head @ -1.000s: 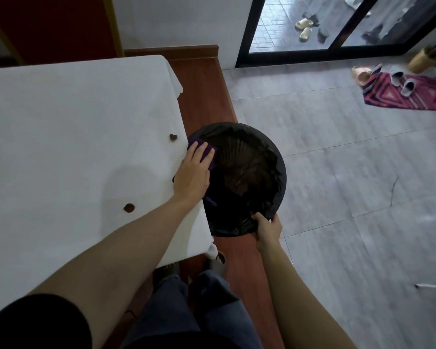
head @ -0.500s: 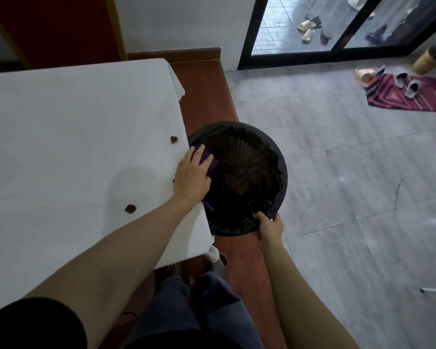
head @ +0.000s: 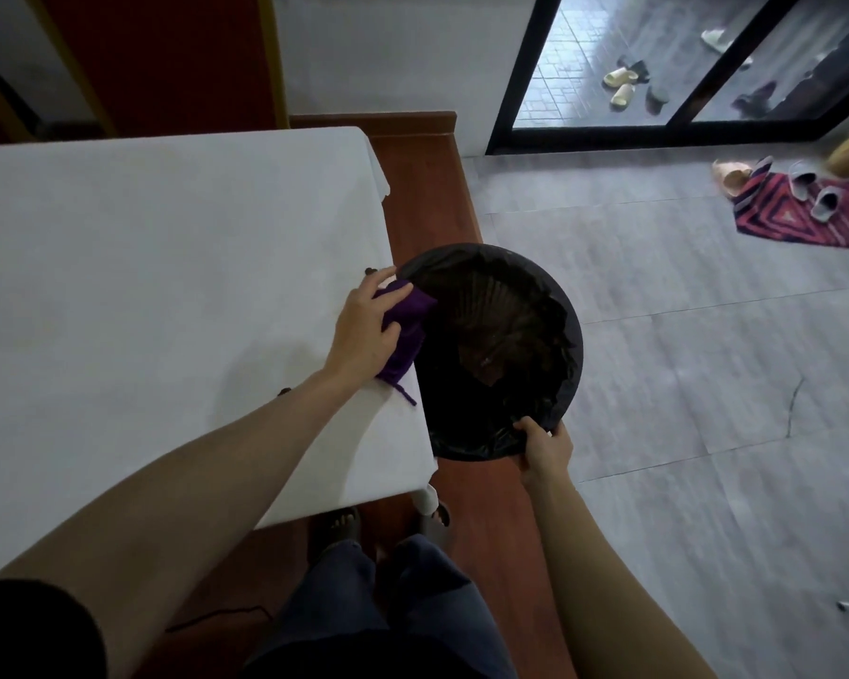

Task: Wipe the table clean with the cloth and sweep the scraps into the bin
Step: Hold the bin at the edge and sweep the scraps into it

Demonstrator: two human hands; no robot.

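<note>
My left hand (head: 363, 330) presses a crumpled purple cloth (head: 405, 330) at the right edge of the white-covered table (head: 143, 267), fingers curled over the cloth, which hangs partly over the rim of the round bin lined with a black plastic bag (head: 567, 335). My right hand (head: 542, 450) grips the bin's near rim, fingers clamped on it. Two small dark scraps (head: 369, 272) lie on the table, one just beyond my left fingertips and one beside my left wrist.

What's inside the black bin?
The bin has a black bag lining it. Down inside you can see ribbed walls and some brownish stuff at the bottom, too dark to tell what. The purple cloth hangs over its edge, hiding a bit.
</note>
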